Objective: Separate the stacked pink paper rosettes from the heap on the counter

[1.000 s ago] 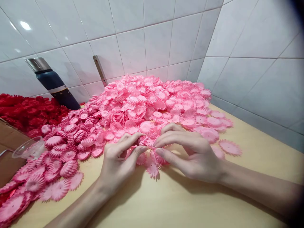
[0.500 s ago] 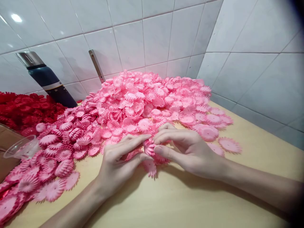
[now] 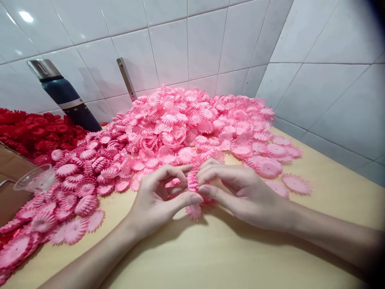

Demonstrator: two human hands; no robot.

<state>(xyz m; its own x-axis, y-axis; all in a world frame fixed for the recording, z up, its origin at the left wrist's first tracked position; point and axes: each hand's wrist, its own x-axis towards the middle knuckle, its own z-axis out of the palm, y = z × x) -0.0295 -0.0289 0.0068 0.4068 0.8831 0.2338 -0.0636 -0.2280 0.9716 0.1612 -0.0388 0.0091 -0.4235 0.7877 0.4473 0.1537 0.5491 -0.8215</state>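
Observation:
A small pink artificial-flower petal disc with a frilled edge is held up between my two hands, its edge turned toward me. On its left side, my left hand curls the thumb and fingers about it. My right hand pinches it from the right, thumb below and index finger above. Just under the fingers, another pink petal disc shows low over the table; the hands hide part of it. Behind them rises a large heap of pink petal discs.
Darker pink stacked discs spread along the left. Beyond are a red pile, a leaning dark blue bottle, a clear plastic cup and a cardboard box. Loose discs lie at right. Tiled walls bound the table.
The pink disc between my fingers has turned more upright and edge-on. My left fingers have bent and its thumb has slid right beneath the disc. The whole view has shifted slightly.

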